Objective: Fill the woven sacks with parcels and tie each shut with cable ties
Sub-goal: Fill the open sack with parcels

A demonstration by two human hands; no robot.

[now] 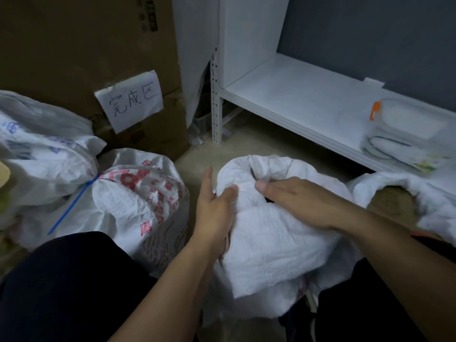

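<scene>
So this was the closing-up stage on the middle woven sack (276, 233), the plain white one sitting on the floor right between the person's knees. Both hands were on it. The left hand (214, 211) pressed against the sack's left side with the thumb hooked over the bunched fabric and the fingers mostly straight, so more of a brace than a real clench. The right hand (298, 201) lay flat across the top, thumb tucked into the folds near the mouth (256, 169), pushing the cloth down and inward. Neither hand had a cable tie in it as far as I could see.

My guess is the next move needed the loose rim gathered into one tight neck, then one hand had to keep that pinched while the other went for a tie. Didn't spot any loose ties, so finding one could be the holdup.

Around it: two finished sacks on the left, the one with red print (145, 201) touching a bigger one with blue print (47, 154), and a blue cable tie (71, 208) sticking out where they met. Behind those was a cardboard box (98, 53) with a handwritten paper sign (130, 101). On the right, another sack (404, 193) stood open with its rim rolled down and something brown inside. The white shelf (303, 99) held a pile of folded sacks (404, 137). Pretty cramped, with sacks on both sides.
</scene>
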